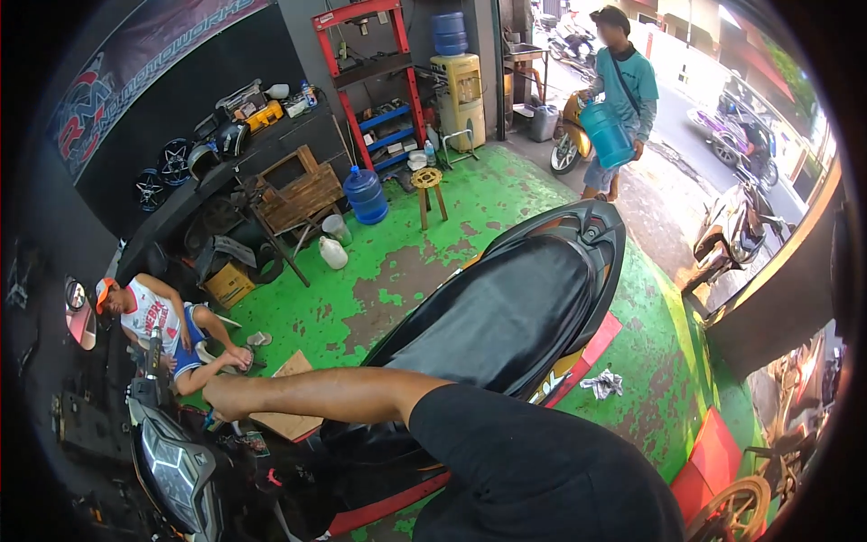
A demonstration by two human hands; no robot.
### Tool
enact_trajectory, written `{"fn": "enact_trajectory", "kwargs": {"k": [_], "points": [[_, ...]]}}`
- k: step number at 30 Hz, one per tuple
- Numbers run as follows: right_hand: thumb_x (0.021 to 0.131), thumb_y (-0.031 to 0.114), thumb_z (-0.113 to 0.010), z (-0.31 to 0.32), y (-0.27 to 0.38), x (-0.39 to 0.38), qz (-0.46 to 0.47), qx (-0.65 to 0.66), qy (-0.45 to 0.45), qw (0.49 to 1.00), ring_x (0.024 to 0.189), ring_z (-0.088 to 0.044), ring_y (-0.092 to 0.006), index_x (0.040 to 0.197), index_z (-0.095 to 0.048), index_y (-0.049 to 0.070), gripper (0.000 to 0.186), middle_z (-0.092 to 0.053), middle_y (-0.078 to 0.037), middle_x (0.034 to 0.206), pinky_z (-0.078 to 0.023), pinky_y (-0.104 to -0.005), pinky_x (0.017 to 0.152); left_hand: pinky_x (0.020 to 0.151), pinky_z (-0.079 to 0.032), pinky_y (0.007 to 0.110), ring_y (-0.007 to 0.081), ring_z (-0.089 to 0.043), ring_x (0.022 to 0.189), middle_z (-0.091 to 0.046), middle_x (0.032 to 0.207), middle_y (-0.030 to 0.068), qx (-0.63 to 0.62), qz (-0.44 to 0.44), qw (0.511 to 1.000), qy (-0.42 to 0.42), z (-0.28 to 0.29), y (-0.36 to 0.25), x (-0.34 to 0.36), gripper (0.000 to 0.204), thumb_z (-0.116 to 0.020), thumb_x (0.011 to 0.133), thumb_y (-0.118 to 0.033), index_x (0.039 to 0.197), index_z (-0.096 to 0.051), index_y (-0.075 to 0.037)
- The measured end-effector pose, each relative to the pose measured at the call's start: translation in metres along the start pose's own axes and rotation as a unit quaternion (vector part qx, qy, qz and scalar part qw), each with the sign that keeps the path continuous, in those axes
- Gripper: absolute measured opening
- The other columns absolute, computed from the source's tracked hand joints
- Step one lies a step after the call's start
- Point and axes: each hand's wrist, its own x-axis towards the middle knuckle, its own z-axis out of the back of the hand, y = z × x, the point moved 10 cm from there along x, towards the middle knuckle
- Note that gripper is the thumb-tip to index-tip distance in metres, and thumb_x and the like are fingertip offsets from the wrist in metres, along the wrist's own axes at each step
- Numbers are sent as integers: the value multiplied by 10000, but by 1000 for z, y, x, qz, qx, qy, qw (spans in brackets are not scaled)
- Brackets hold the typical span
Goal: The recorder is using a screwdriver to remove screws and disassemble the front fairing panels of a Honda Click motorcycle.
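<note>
Scooter (492, 312) extends rt. from R hand (221, 399); front-end step apparently underway, can't tell if pinching or spread; next move prob. needs steady reach.

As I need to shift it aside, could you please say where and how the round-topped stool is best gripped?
Probably by the rim of the stool, coming from above on the near side: it stands upright on its legs, with its round top facing up.
</note>
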Motion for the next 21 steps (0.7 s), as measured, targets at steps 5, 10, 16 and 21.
{"fn": "enact_trajectory", "kwargs": {"k": [5, 10, 16, 21], "points": [[751, 136, -800, 19, 18, -9, 99, 141, -121, 978, 952, -692, -387, 1017, -712, 13, 306, -707, -208, 968, -544, -462, 808, 1135, -388, 400, 342, -513, 1361, -526, 1503, 205, 10, -89, 995, -32, 3, -15, 1, 561, -596, 1042, -369, 1498, -511, -55], [821, 173, -796, 39, 4, -27, 15, 316, -308, 898, 902, -607, -376, 1063, -508, 2, 413, -599, -193, 972, -486, -439, 809, 1164, -352, 408, 345, -496, 1371, -504, 1515, 223, -32, -83, 996, -19, -4, -2, 8, 545, -616, 1035, -345, 1484, -526, -51], [871, 216, -810, 12, 18, -47, -32, 480, -363, 798, 861, -502, -147, 1082, -476, 65, 422, -516, -44, 963, -460, -324, 782, 1073, -440, 426, 342, -541, 1300, -552, 1454, 222, -40, -35, 998, -44, 4, 4, 1, 512, -633, 1030, -291, 1453, -546, -15], [873, 146, -816, 10, -5, -54, -37, 560, -402, 723, 1044, -575, -140, 1172, -617, 58, 370, -629, -25, 1084, -487, -301, 890, 929, -500, 440, 342, -634, 1075, -665, 1236, 201, -13, 90, 996, -9, -10, 61, 20, 530, -641, 1023, -306, 1445, -538, -2]]}}
